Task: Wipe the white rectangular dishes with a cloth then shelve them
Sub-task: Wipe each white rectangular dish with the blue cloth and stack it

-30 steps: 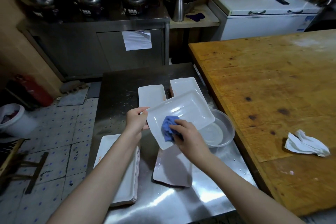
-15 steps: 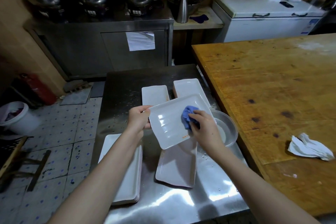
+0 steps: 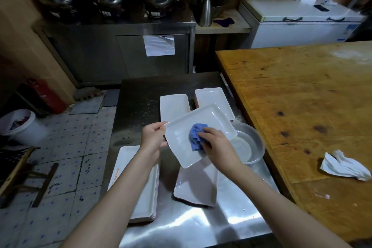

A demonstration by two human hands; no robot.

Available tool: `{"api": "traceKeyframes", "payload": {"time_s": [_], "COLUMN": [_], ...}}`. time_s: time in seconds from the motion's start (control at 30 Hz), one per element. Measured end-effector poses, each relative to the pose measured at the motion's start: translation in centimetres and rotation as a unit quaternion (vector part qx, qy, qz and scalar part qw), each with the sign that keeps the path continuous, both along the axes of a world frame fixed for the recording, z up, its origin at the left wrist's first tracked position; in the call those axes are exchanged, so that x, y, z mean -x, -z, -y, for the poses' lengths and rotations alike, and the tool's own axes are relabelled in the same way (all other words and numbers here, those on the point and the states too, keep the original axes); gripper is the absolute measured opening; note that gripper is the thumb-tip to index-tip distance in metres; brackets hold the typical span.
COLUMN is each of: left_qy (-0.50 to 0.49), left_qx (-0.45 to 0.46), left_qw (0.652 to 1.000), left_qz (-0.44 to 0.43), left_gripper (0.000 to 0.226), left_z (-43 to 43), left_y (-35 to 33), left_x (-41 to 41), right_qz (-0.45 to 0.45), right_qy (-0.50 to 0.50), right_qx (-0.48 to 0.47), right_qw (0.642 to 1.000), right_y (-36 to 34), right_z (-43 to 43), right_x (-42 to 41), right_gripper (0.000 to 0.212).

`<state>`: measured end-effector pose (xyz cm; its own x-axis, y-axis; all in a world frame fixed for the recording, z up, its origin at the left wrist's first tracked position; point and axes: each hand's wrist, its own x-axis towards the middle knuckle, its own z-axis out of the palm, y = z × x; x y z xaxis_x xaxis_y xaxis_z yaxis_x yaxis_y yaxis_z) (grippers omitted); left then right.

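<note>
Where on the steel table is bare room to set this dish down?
Bare on the steel table: the near edge below left stack and lone dish; the far end beyond two far dishes. Crowded around the plastic bowl.

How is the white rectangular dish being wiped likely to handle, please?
Probably stiff and fairly light: the white rectangular dish shows no bend under the blue cloth with the left hand gripping only one edge. Its glossy sheen suggests it may be slippery.
</note>
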<state>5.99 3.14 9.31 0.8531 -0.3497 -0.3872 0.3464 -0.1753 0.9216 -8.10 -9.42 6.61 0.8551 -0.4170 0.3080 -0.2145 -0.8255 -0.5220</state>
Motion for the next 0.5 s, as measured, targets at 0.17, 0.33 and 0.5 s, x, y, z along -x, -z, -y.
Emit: {"api": "traceKeyframes", "payload": {"time_s": [0.17, 0.33, 0.5], "left_qy": [-0.019, -0.050, -0.090], "left_qx": [0.009, -0.015, -0.052], "left_qw": [1.000, 0.998, 0.994], "left_qz": [-0.019, -0.023, -0.012], "left_gripper": [0.020, 0.022, 0.022], "left_z": [-1.7, -2.5, -3.3], "left_y": [0.6, 2.6, 4.8], "left_x": [0.6, 1.2, 1.7], "right_qz": [-0.006, -0.007, 0.008], "right_qy": [0.071, 0.136, 0.158], "right_qx": [-0.031, -0.043, -0.051], "right_qw": [0.997, 0.990, 0.986], "right_y": [-0.1, 0.6, 1.1], "right_z": [2.5, 3.6, 3.5], "right_x": [1.6, 3.0, 4.2], "right_gripper": [0.022, 0.027, 0.030]}}
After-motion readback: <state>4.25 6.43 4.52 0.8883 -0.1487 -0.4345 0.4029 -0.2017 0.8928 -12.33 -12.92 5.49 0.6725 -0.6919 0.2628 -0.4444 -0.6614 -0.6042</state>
